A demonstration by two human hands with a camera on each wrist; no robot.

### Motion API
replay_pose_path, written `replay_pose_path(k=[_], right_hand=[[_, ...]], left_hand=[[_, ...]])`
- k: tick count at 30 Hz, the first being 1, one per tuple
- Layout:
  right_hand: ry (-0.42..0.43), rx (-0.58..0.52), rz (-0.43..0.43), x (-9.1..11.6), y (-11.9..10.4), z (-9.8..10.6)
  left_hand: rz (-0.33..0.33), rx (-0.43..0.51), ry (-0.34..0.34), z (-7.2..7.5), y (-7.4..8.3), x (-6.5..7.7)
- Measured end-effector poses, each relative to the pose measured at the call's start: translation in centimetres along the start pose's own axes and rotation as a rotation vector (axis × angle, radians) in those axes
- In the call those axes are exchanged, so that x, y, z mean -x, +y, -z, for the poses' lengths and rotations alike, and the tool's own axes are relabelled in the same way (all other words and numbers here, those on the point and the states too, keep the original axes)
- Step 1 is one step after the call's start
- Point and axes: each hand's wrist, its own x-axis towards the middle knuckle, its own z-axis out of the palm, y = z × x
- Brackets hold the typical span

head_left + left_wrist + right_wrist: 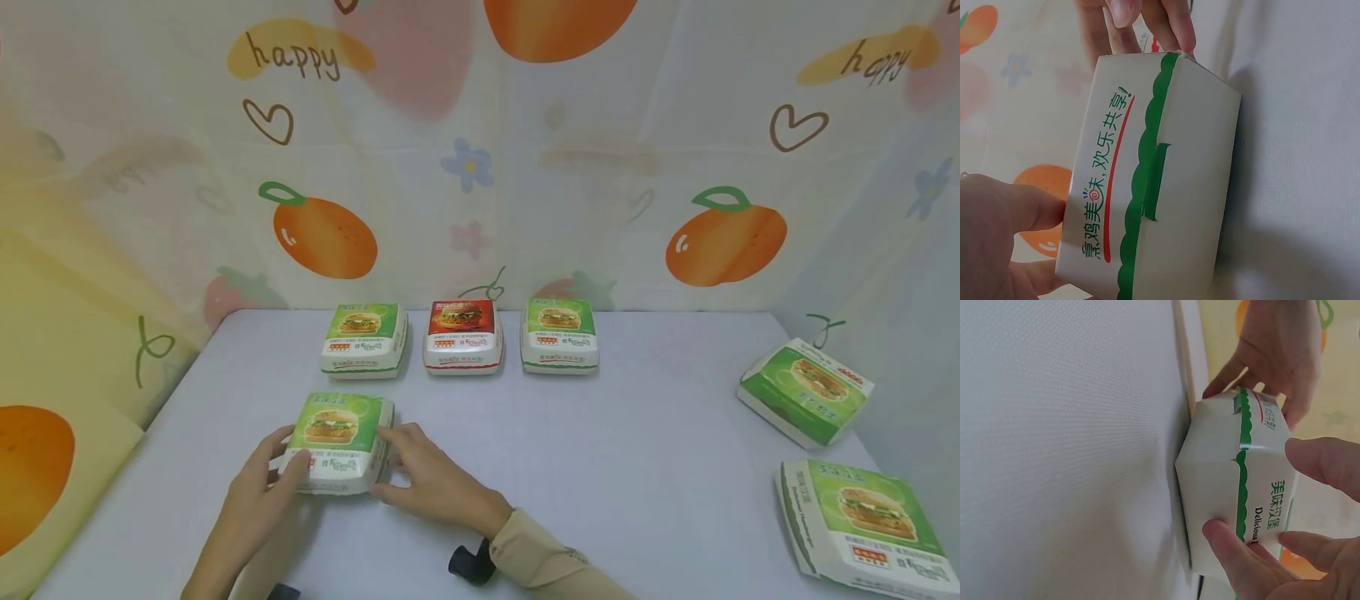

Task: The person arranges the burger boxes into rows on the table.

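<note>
Both hands hold one green-and-white burger box (335, 461) at the left front of the table. On its left side is my left hand (255, 492), its thumb over the near left corner of the lid and its fingers along the side. My right hand (435, 479) grips the opposite side, index finger at the lid's edge and thumb near the front lower corner. The left wrist view shows the front of the burger box (1147, 175), with a green wavy seam. From the right wrist, fingertips (1225, 540) press its side wall.
Behind it stand a green box (365, 342), a red box (462, 337) and another green box (559, 337) in a row. At the right, a tilted green box (806, 392) and a larger-looking green box (866, 529) lie near the table edge. A printed curtain (517, 225) hangs behind.
</note>
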Motion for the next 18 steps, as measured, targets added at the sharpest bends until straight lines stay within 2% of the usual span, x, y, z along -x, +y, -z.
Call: replay_pose_path(k=[9,18], right_hand=[[-0.010,-0.031,0.006,-0.17,-0.08,-0.13],[0.005,0.003,0.018,-0.76,0.16,-0.24]], left_hand=[[0.009,-0.020,-0.002,0.26,-0.28,0.03],[0.037,-0.017,-0.012,0.19,-0.30,-0.42]])
